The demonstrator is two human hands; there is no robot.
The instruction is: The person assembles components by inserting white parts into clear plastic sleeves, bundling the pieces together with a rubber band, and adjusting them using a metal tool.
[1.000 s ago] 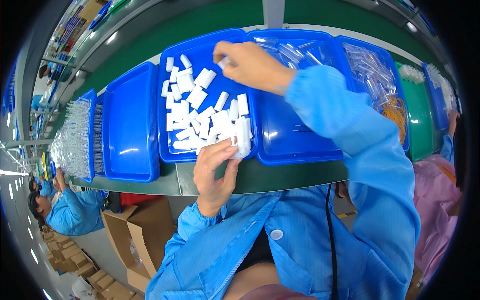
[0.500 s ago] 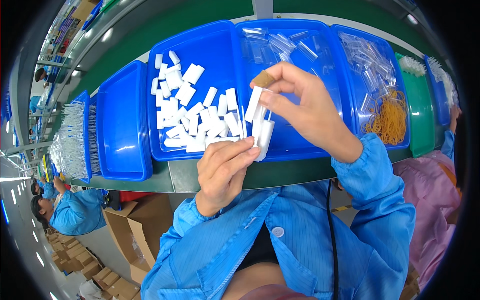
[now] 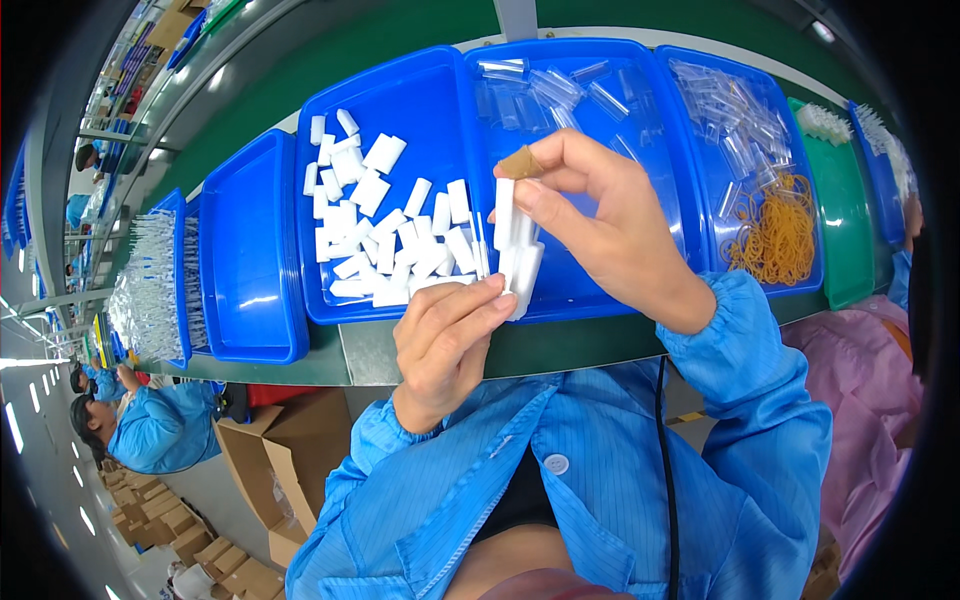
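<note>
My left hand (image 3: 450, 345) is closed, its fingertips pinching the lower end of a white plastic assembly (image 3: 522, 280) with thin rods sticking up at its side. Above it, my right hand (image 3: 610, 215) holds a slim white plastic piece (image 3: 505, 210) between thumb and forefinger. A brown wrap (image 3: 522, 163) covers that forefinger's tip. The slim piece stands nearly upright against the assembly; whether they are joined is hidden by my fingers. Just left lies a blue tray (image 3: 420, 90) with many loose white plastic pieces (image 3: 385, 235).
Under my right hand is a blue tray (image 3: 640, 270) with clear plastic tubes (image 3: 555, 88). Another blue tray holds more clear tubes (image 3: 735, 110) and yellow rubber bands (image 3: 775, 235). A green tray (image 3: 845, 240) stands right, stacked blue trays (image 3: 250, 250) left. A cardboard box (image 3: 290, 460) is below.
The slim white piece in my right hand has gone from tilted to nearly upright, closer against the assembly. My left hand keeps its grip almost in place.
</note>
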